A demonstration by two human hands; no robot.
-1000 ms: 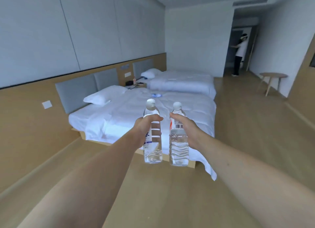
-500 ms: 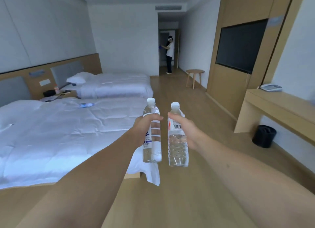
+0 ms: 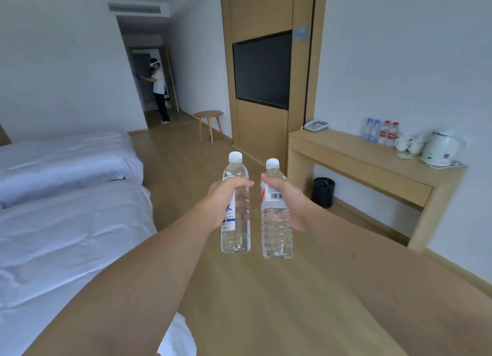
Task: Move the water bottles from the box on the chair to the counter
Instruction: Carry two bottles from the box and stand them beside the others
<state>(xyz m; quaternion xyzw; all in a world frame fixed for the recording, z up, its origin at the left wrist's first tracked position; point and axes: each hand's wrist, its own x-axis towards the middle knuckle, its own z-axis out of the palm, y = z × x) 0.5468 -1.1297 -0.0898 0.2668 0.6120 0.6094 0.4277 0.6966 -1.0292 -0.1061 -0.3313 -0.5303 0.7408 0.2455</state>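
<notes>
I hold two clear water bottles upright in front of me, side by side over the wooden floor. My left hand (image 3: pixel 223 198) grips the blue-labelled bottle (image 3: pixel 236 233) around its middle. My right hand (image 3: pixel 288 201) grips the red-labelled bottle (image 3: pixel 277 235) the same way. Both have white caps. The wooden counter (image 3: pixel 354 155) stands to the right against the wall, well beyond my hands. Several more water bottles (image 3: pixel 380 131) stand on it near the wall. The box and the chair are out of view.
On the counter sit a phone (image 3: pixel 316 126), two white cups (image 3: pixel 408 143) and a white kettle (image 3: pixel 440 149). A black bin (image 3: pixel 323 191) stands under it. Two white beds (image 3: pixel 66 209) fill the left. A round stool (image 3: pixel 209 123) and a person (image 3: pixel 159 89) are down the hallway.
My view has swung right from the beds to the counter wall. Both hands keep the bottles held out in front in the same grip.
</notes>
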